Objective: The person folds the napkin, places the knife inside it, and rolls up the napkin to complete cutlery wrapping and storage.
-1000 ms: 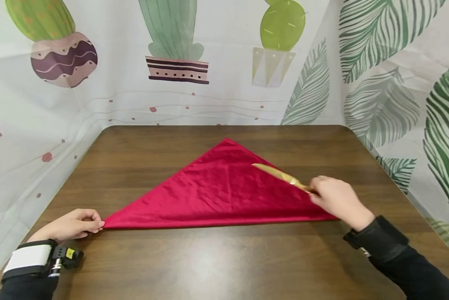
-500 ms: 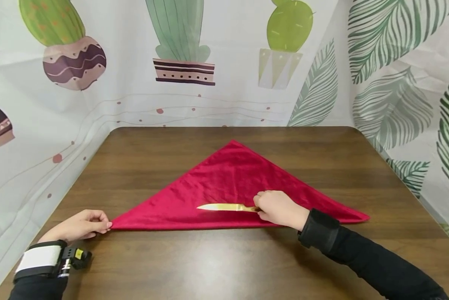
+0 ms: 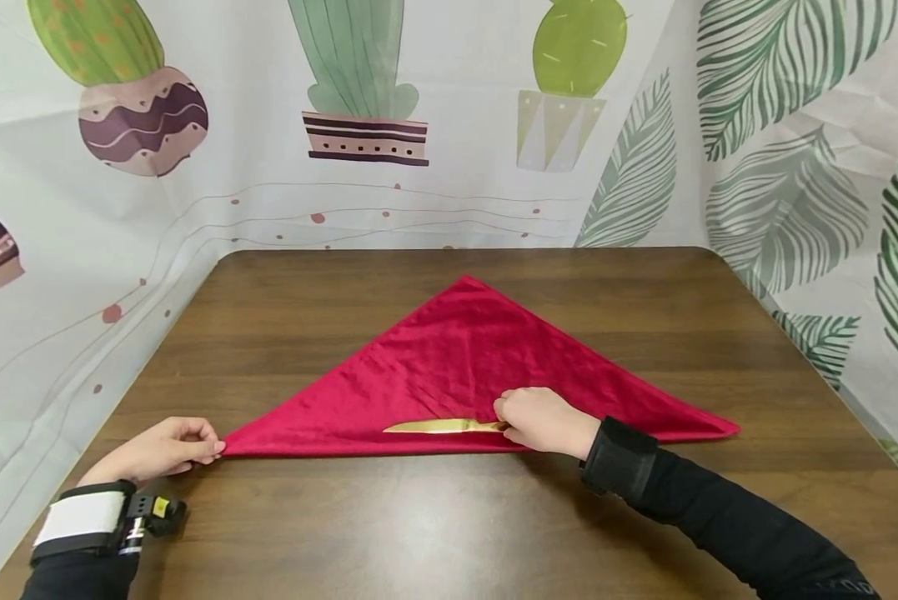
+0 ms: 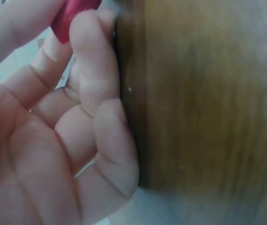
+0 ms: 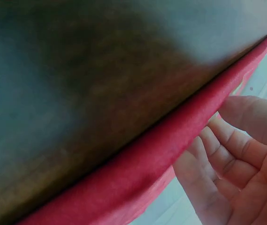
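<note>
The left hand [image 3: 159, 452] pinches the left corner of the red cloth [image 3: 456, 362] on the desk [image 3: 388, 529], and just inside the cloth's near edge the right hand [image 3: 546, 422] clamps fingers on the gold knife [image 3: 441, 426], whose drag could rumple it.

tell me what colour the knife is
The knife is gold; it shows best in the head view.

Both your left hand [image 3: 163, 450] and right hand [image 3: 542, 418] were bare. Left sleeve [image 3: 79, 578]: black, ending at a white panel [image 3: 84, 512] edged in black bands [image 3: 73, 547]. Beside it sat a boxy black device [image 3: 167, 518], yellow patch [image 3: 161, 507], silvery part [image 3: 132, 535] below. Right sleeve [image 3: 726, 517]: black, pale lettering [image 3: 845, 586] you wore unreadably small. Wide black cuff [image 3: 619, 460] circled that wrist.
</note>
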Demonstrator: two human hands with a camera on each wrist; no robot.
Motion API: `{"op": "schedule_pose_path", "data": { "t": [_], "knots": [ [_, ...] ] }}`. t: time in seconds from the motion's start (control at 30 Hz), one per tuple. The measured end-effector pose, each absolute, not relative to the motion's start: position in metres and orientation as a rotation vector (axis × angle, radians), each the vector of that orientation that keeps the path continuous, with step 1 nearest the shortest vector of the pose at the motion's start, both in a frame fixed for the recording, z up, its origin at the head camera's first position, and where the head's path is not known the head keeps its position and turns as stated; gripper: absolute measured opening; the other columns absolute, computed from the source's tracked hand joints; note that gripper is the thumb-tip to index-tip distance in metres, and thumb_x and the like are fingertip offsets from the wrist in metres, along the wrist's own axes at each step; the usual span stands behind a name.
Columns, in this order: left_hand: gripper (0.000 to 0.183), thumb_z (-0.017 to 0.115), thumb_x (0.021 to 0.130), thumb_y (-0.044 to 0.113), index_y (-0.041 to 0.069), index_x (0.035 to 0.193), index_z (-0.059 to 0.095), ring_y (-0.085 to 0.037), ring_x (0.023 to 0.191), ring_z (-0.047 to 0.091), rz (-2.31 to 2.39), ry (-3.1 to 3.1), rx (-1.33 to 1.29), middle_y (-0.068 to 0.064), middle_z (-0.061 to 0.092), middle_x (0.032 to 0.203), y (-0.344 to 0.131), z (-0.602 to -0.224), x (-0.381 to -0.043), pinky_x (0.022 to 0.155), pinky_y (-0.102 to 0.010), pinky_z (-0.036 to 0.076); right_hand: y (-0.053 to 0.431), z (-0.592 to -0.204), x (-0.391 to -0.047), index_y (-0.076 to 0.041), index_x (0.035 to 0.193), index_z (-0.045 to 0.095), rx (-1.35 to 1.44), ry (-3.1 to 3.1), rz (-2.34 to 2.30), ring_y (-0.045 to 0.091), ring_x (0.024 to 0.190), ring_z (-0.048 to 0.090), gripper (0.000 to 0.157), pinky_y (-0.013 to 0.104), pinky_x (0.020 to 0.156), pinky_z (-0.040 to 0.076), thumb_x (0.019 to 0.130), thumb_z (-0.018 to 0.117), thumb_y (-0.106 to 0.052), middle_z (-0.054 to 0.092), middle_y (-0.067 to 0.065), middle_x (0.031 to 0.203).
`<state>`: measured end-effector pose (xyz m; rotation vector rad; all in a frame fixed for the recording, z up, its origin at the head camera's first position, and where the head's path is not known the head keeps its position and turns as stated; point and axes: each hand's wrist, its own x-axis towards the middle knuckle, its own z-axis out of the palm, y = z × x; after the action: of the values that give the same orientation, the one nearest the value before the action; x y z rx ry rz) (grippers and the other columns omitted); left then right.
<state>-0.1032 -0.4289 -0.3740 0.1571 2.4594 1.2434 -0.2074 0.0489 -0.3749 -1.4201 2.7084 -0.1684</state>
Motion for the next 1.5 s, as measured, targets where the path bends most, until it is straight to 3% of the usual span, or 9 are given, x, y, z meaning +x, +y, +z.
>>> {"op": "schedule_pose_path", "data": {
  "t": [0.23, 0.43, 0.63, 1.07, 1.3, 1.5],
  "knots": [
    [0.016, 0.053, 0.086, 0.009, -0.007, 0.083, 0.053, -0.007, 0.063, 0.049, 1.153, 2.536, 0.084, -0.004, 0.058, 0.074, -0.419, -0.371, -0.101, 0.051, -0.023, 0.040, 0.051, -0.374, -0.212, -0.012, 0.070, 0.057, -1.407, 2.669, -0.267, 0.008, 0.056, 0.042, 0.016, 0.022, 0.054, 0.040, 0.073, 0.072, -0.017, 0.046, -0.006, 0.063],
    [0.017, 0.053, 0.088, 0.013, -0.002, 0.080, 0.054, -0.009, 0.055, 0.044, 1.040, 2.775, 0.008, -0.004, 0.050, 0.065, -0.394, -0.353, -0.102, 0.047, -0.023, 0.038, 0.054, -0.357, -0.214, -0.014, 0.072, 0.057, -1.342, 2.723, -0.392, 0.006, 0.053, 0.037, 0.016, 0.020, 0.051, 0.038, 0.073, 0.071, -0.021, 0.042, -0.007, 0.059],
    [0.020, 0.054, 0.088, 0.021, 0.003, 0.079, 0.053, -0.011, 0.051, 0.045, 0.906, 3.119, 0.042, -0.002, 0.049, 0.058, -0.346, -0.317, -0.114, 0.047, -0.025, 0.036, 0.050, -0.332, -0.212, -0.011, 0.080, 0.060, -1.364, 2.762, -0.671, 0.005, 0.059, 0.047, 0.013, 0.021, 0.059, 0.043, 0.074, 0.070, -0.016, 0.052, -0.008, 0.068],
    [0.012, 0.062, 0.082, 0.012, 0.005, 0.075, 0.054, -0.017, 0.055, 0.057, 1.419, 3.095, 0.325, -0.002, 0.057, 0.062, -0.226, -0.295, -0.147, 0.049, -0.025, 0.045, 0.015, -0.320, -0.191, -0.005, 0.090, 0.061, -1.264, 2.681, -1.306, 0.008, 0.073, 0.057, 0.019, 0.022, 0.064, 0.047, 0.075, 0.069, -0.013, 0.061, 0.001, 0.080],
    [0.010, 0.064, 0.080, 0.011, 0.008, 0.076, 0.056, -0.011, 0.054, 0.051, 1.436, 3.045, 0.528, 0.003, 0.055, 0.064, -0.176, -0.302, -0.155, 0.050, -0.024, 0.041, 0.003, -0.323, -0.186, -0.001, 0.105, 0.057, -1.233, 2.545, -1.477, 0.009, 0.076, 0.058, 0.034, 0.024, 0.063, 0.048, 0.075, 0.070, -0.012, 0.062, 0.003, 0.086],
    [0.008, 0.065, 0.080, 0.011, 0.008, 0.079, 0.058, -0.011, 0.058, 0.048, 1.480, 2.950, 0.645, 0.003, 0.057, 0.070, -0.157, -0.306, -0.152, 0.052, -0.024, 0.040, 0.006, -0.326, -0.187, -0.003, 0.099, 0.060, -1.285, 2.568, -1.502, 0.009, 0.072, 0.057, 0.025, 0.025, 0.060, 0.048, 0.076, 0.068, -0.008, 0.063, 0.002, 0.084]
  ]
}}
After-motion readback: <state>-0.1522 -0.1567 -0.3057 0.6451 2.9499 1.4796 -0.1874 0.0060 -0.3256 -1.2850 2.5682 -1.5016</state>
